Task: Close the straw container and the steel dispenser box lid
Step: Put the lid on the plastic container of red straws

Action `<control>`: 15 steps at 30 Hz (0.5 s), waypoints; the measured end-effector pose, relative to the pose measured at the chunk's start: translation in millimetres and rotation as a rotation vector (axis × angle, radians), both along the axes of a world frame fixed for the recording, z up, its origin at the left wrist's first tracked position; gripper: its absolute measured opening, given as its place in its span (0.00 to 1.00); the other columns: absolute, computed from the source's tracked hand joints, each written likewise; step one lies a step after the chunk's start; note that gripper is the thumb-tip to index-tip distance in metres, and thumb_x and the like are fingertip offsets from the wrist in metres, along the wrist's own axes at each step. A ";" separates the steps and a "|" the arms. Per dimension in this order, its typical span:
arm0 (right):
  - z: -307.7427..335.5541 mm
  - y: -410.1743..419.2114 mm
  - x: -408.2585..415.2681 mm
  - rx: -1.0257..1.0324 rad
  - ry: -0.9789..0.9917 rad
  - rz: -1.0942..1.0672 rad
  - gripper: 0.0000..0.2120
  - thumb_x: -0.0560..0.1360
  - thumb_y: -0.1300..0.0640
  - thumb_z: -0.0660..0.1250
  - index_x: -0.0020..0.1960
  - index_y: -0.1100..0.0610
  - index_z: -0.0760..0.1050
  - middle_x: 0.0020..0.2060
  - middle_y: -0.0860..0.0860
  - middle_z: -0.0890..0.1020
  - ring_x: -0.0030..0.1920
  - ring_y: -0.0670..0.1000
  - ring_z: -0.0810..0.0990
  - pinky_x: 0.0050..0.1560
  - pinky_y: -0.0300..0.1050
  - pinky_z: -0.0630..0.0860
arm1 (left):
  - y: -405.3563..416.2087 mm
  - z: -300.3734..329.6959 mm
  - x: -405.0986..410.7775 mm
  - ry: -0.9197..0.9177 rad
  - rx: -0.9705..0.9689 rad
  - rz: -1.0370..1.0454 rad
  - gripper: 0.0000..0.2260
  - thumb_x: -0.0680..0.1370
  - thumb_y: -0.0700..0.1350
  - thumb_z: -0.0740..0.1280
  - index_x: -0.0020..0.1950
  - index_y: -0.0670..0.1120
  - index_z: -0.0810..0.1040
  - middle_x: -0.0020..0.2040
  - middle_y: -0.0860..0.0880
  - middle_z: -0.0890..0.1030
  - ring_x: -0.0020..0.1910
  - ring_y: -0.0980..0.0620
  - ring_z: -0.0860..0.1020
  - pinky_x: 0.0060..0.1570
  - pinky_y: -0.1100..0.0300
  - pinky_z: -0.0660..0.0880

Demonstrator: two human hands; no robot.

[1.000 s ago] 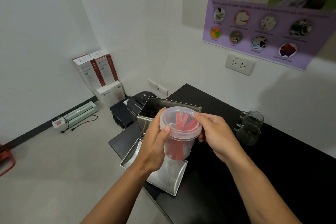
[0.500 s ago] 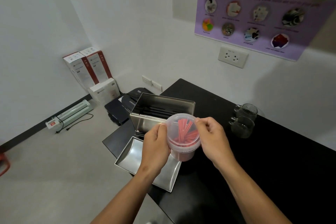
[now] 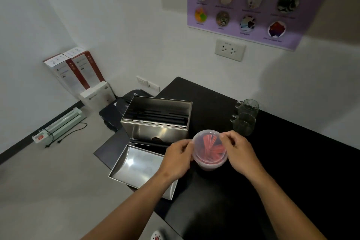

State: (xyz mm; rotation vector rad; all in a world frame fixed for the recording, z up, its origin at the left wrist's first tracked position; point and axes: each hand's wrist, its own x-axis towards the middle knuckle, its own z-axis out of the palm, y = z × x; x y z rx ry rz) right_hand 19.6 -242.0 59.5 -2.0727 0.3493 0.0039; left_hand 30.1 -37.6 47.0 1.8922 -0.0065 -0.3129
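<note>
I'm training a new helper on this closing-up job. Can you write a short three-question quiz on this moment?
1. True or false: the steel dispenser box has its lid shut.
2. What colour are the straws in the straw container?
3. Which hand touches the container? A. left hand only B. right hand only C. both

Key: 1. False, the lid hangs open at the front. 2. Red. 3. C.

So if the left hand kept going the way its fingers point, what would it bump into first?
The left hand points rightward and already touches the straw container, so that comes first. Beyond it is the right hand.
</note>
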 end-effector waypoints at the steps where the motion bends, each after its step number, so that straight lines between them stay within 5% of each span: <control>1: -5.6 -6.1 -0.6 -0.013 0.015 -0.004 0.09 0.84 0.50 0.63 0.55 0.51 0.81 0.48 0.46 0.84 0.49 0.44 0.82 0.43 0.39 0.74 | -5.8 -5.3 1.9 0.003 0.030 -0.020 0.16 0.86 0.49 0.63 0.41 0.55 0.84 0.28 0.57 0.79 0.25 0.57 0.73 0.30 0.59 0.73; 7: -31.1 -35.9 -6.1 -0.064 0.070 -0.055 0.09 0.84 0.51 0.63 0.54 0.50 0.81 0.47 0.45 0.83 0.49 0.44 0.82 0.42 0.39 0.74 | -37.8 -32.2 8.2 0.044 0.115 -0.116 0.19 0.85 0.50 0.61 0.37 0.61 0.82 0.29 0.61 0.80 0.24 0.64 0.75 0.34 0.59 0.74; 15: -40.7 -50.0 -11.9 -0.146 0.075 -0.044 0.12 0.84 0.49 0.63 0.62 0.50 0.80 0.55 0.50 0.82 0.55 0.49 0.81 0.53 0.46 0.78 | -47.3 -45.6 6.6 0.073 0.115 -0.150 0.11 0.85 0.54 0.62 0.49 0.59 0.83 0.32 0.63 0.82 0.26 0.66 0.77 0.35 0.64 0.74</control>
